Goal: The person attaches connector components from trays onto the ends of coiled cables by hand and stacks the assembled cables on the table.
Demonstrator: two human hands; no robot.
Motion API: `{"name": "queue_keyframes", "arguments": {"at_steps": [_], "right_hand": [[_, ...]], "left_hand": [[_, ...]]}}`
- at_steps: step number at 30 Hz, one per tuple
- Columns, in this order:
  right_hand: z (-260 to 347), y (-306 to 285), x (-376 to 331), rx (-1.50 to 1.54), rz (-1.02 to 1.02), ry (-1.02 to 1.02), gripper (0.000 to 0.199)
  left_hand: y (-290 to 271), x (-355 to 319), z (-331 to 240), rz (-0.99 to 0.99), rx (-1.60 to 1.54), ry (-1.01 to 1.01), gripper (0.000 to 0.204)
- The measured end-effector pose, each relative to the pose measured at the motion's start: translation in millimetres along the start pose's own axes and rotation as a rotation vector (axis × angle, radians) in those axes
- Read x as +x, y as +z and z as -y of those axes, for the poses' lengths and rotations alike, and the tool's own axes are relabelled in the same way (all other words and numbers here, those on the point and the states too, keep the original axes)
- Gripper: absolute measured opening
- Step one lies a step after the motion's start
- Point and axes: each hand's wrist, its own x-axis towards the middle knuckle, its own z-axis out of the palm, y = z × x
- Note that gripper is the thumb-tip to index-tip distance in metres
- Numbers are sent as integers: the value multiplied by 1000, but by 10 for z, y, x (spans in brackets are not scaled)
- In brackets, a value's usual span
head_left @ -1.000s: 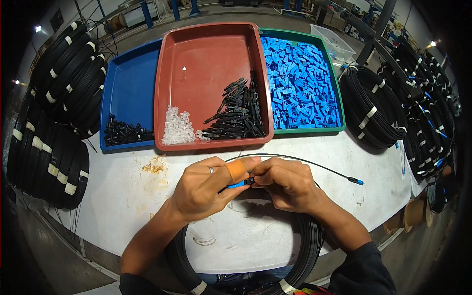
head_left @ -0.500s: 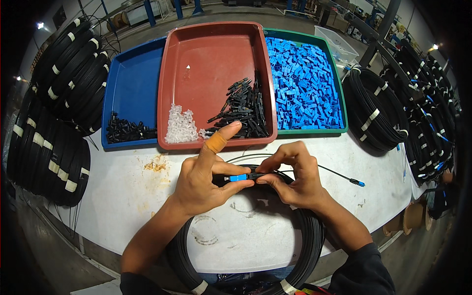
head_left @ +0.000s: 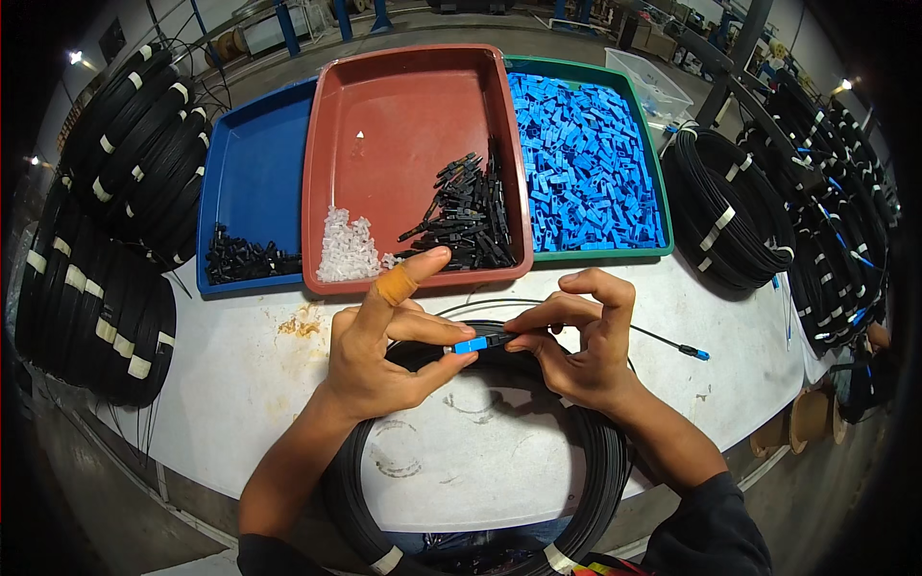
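Note:
Between my hands is a fibre-optic connector (head_left: 470,346) with a blue housing and a clear-whitish tip at its left end. My left hand (head_left: 370,360) pinches the blue housing between thumb and a finger; its index finger, wrapped in an orange-tan bandage, points up and away. The connector's black boot (head_left: 498,339) is pinched by my right hand (head_left: 586,350), thumb against index finger. Under both hands a black cable coil (head_left: 607,480) lies on the white table and overhangs its near edge. A second blue-tipped connector (head_left: 693,352) ends a loose cable at right.
A red tray (head_left: 413,106) holds clear caps and black connector parts. Beside it stand a blue tray (head_left: 254,154) with small black pieces and a green tray (head_left: 663,206) full of blue housings. Cable coils (head_left: 96,326) are stacked left; more coils (head_left: 735,211) stand right.
My left hand has shifted slightly left, its fingers now further back on the blue housing, showing more of the black boot. My right hand's index finger has lifted a little.

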Motion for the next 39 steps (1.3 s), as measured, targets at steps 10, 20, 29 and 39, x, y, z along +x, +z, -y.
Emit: {"name": "queue_keyframes", "arguments": {"at_steps": [10,20,29,39], "right_hand": [[32,29,-7,112,-8,84,61],[3,41,-11,136,-24,115,60],[-17,29,33,73,-7,129,54],[59,14,116,9,65,256,39]], "left_hand": [[-46,-44,-33,-13,-182,-63,68],[9,-82,0,-3,-185,-78,64],[-33,-24,12,35,-106,-66,66],[-191,15,56,-103,-177,-85,59]]}}
